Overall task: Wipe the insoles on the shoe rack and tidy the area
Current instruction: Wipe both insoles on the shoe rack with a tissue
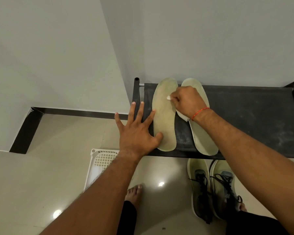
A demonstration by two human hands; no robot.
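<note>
Two pale yellow-green insoles lie side by side on the black shoe rack (244, 116). My left hand (137, 129) lies flat with spread fingers at the rack's left end, its thumb pressing the heel of the left insole (165, 119). My right hand (187, 102) grips a small white wipe (168, 98) and holds it against the upper part of the left insole. That hand and wrist cover the middle of the right insole (204, 139). A white bit of the wipe shows under the wrist.
A pair of green sneakers (212, 189) with black laces stands on the tiled floor below the rack. A white perforated plastic basket (100, 160) sits on the floor under my left forearm. My bare feet are near it. Grey walls close in behind and to the left.
</note>
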